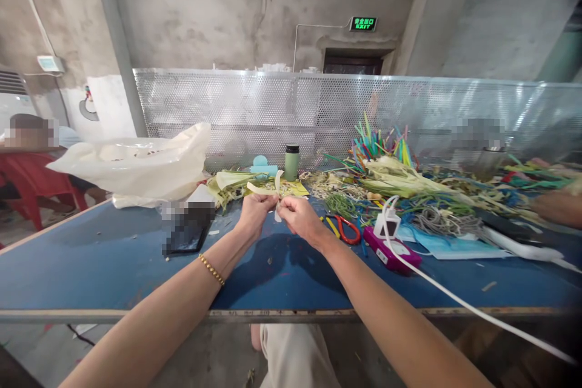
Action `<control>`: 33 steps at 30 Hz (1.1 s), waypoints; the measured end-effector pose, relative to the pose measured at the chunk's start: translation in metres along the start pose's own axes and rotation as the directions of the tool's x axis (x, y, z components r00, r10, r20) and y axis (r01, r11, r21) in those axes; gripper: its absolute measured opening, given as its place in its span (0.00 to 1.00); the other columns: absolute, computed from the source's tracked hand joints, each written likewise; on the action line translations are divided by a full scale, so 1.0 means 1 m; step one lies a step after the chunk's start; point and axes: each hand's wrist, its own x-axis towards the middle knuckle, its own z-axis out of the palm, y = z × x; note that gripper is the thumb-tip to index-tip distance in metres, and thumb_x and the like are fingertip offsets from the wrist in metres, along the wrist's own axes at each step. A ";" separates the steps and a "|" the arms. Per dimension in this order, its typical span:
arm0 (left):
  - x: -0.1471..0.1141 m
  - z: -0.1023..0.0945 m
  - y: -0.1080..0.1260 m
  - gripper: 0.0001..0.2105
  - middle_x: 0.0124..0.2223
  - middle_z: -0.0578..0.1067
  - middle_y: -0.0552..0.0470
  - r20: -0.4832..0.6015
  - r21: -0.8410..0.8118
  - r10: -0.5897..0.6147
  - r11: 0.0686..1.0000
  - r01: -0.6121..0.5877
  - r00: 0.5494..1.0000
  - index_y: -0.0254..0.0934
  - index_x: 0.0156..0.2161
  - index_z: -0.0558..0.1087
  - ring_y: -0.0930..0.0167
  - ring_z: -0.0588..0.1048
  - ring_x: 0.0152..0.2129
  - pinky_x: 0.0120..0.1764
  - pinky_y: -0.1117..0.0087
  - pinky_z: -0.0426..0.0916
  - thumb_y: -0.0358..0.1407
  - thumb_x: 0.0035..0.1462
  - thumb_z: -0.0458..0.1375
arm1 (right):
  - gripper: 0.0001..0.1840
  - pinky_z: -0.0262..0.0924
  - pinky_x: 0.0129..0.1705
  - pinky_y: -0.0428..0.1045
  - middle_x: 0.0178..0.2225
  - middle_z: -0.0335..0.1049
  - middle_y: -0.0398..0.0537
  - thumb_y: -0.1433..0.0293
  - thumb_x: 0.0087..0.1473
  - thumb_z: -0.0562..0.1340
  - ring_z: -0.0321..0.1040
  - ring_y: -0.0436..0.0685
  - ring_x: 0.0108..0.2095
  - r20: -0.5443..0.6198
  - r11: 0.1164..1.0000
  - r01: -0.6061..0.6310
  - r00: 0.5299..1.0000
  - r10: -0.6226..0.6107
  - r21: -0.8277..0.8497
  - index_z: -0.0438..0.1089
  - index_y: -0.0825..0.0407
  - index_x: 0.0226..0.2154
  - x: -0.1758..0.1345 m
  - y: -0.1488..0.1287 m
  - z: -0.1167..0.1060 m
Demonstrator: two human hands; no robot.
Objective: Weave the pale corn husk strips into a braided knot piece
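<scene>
Above the blue table (136, 273), my two hands meet, fingers pinched together. My left hand (256, 216) is closed on a pale, flat, husk-like strip (259, 189) that sticks out to the left. Close beside it, my right hand (299, 217) pinches the same pale material where an upright end (278, 180) rises between the hands. A short pale end also hangs below the fingers. Whether this is one strip or several is hidden by the fingertips. Just behind the hands lies a bundle of pale green husk-like leaves (227, 185).
Red-handled scissors (349, 230) and a purple power strip (391, 251) with a white cable lie right. A dark phone-like device (188, 230) and a large plastic bag (136, 163) are left. A green bottle (291, 163) stands behind. Another person's hand (557, 206) is far right.
</scene>
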 end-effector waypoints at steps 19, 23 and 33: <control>-0.009 0.003 0.016 0.18 0.29 0.79 0.40 0.326 0.026 -0.195 0.980 0.198 0.925 0.26 0.29 0.77 0.68 0.77 0.22 0.31 0.67 0.68 0.44 0.43 0.69 | 0.14 0.53 0.27 0.46 0.20 0.62 0.41 0.60 0.48 0.62 0.58 0.50 0.24 -0.257 0.998 0.035 0.966 -0.021 0.049 0.64 0.53 0.21 0.014 0.007 -0.018; -0.008 0.002 0.013 0.18 0.28 0.78 0.43 0.325 0.017 -0.176 0.983 0.181 0.929 0.26 0.30 0.77 0.68 0.76 0.21 0.29 0.67 0.68 0.43 0.42 0.70 | 0.14 0.52 0.26 0.46 0.19 0.62 0.41 0.60 0.47 0.62 0.57 0.49 0.22 -0.283 0.998 0.029 0.959 -0.012 0.056 0.64 0.53 0.20 0.015 0.010 -0.015; -0.007 0.004 0.004 0.14 0.26 0.76 0.48 0.315 0.061 -0.070 0.997 0.054 0.946 0.28 0.30 0.76 0.72 0.72 0.21 0.29 0.68 0.67 0.40 0.45 0.68 | 0.13 0.52 0.23 0.46 0.17 0.63 0.42 0.63 0.48 0.61 0.59 0.50 0.19 -0.344 0.998 -0.063 0.937 0.053 -0.020 0.64 0.53 0.19 0.014 0.008 -0.013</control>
